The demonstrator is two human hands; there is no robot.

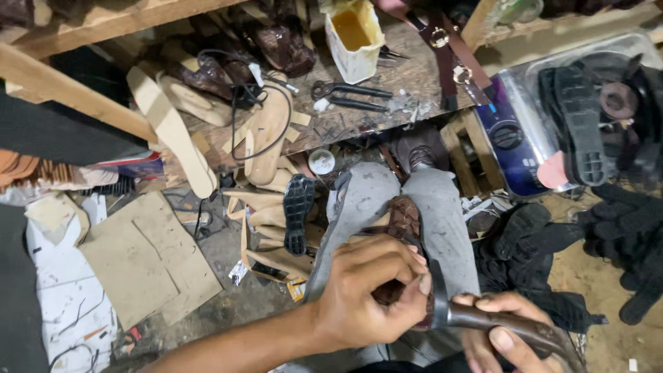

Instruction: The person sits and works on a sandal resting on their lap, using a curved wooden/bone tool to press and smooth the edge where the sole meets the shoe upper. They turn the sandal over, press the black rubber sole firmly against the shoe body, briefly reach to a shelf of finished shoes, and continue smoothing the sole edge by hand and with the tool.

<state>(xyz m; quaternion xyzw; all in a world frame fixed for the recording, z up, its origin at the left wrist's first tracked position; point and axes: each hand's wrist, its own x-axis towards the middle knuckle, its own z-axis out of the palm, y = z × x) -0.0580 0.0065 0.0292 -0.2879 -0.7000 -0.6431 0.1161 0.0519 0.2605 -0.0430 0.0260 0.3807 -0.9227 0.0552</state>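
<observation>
My left hand (pixel 369 290) is closed over the back of a brown woven-leather sandal (pixel 404 221) that lies along my lap. My right hand (pixel 501 331) grips the brown wooden handle of a tool (pixel 511 321); its dark metal head (pixel 439 293) presses against the sandal's heel, just beside my left fingers. The sandal's toe points away from me, between my grey trouser legs (pixel 442 214). Part of the sandal is hidden under my left hand.
A low wooden workbench (pixel 359 121) ahead carries scissors (pixel 349 93), a yellowish glue tub (pixel 353 38), leather straps and tan insoles. A black sole (pixel 298 211) and cardboard sheets (pixel 148 255) lie on the floor left. Black soles fill a plastic tub (pixel 587 117) at right.
</observation>
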